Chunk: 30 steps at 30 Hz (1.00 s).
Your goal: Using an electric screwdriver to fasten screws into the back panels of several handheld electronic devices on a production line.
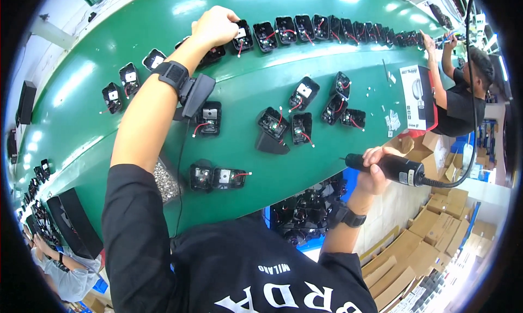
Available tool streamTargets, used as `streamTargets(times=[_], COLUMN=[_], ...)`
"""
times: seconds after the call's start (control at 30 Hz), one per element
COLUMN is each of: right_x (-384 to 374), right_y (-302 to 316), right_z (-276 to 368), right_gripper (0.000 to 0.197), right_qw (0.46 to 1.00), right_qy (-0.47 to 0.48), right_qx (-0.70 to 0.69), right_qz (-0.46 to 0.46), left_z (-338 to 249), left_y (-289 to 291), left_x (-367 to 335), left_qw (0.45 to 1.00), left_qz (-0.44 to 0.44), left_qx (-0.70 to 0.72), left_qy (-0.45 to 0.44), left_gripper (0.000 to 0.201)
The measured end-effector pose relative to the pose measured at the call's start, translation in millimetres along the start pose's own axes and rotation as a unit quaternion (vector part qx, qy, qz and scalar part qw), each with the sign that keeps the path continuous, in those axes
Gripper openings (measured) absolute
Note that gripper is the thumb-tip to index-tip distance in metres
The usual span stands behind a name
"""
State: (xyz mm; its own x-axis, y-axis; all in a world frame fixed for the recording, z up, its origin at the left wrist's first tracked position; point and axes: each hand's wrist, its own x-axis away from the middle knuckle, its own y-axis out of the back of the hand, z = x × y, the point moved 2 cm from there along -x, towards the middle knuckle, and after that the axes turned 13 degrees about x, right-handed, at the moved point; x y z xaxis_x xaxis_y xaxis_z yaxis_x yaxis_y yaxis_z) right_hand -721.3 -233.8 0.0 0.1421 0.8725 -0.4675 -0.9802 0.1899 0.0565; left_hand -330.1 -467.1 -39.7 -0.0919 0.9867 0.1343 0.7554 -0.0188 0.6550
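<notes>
At the far left, a co-worker in a grey shirt (76, 275) is leaning in beside a long black box (75, 223). Nearer, two small open black cases (121, 89) are lying on the green table (245, 84), red wires poking out of them. A pile of small metal parts (165, 181) is sitting near the table's front edge, partly behind the left forearm.

The left hand (215, 26) is reaching to the far side, its fingers curling at the left edge of one black case (243, 36) at the near end of a long row; whether they are gripping it, I cannot tell. From there the row of cases (303, 28) is stretching away to the right. More cases (274, 122) are lying scattered across the middle, and a blue bin of black parts (310, 204) is standing below the table edge.

The right hand (376, 166) is closing around a black power screwdriver (403, 170), its tip pointing left, apart from the cases; a cable is looping up from its back end.

Farther right, a white printed box (414, 100) is standing by another co-worker (463, 106), whose hands are working at the row's far end. Cardboard cartons (444, 231) are filling the lower right.
</notes>
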Motion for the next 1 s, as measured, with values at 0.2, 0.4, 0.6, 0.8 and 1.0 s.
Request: streamTargets(times=[0.2, 0.4, 0.6, 0.8, 1.0], right_x=[2, -4, -31, -43, -62], right_y=[-1, 21, -6, -14, -23], right_z=[-4, -4, 9, -24, -23], right_gripper=[0.046, 0.047, 0.042, 0.04, 0.03], right_qw=[1.0, 0.998, 0.997, 0.982, 0.961], right_qy=[0.015, 0.051, 0.023, 0.022, 0.035], right_qx=[-0.019, 0.029, 0.075, 0.182, 0.27], right_qz=[-0.004, -0.001, 0.009, 0.044, 0.045], left_z=[-9, 10, 41, 47, 66], left_y=[32, 97, 107, 75, 60], left_x=[50, 223, 348, 332, 317], left_qw=[0.96, 0.966, 0.975, 0.966, 0.952], left_qz=[-0.106, -0.009, -0.118, -0.15, -0.168], left_qx=[-0.052, -0.011, -0.139, -0.139, -0.033], left_qy=[-0.253, -0.259, -0.128, -0.159, -0.254], left_gripper=[0.05, 0.016, 0.022, 0.032, 0.011])
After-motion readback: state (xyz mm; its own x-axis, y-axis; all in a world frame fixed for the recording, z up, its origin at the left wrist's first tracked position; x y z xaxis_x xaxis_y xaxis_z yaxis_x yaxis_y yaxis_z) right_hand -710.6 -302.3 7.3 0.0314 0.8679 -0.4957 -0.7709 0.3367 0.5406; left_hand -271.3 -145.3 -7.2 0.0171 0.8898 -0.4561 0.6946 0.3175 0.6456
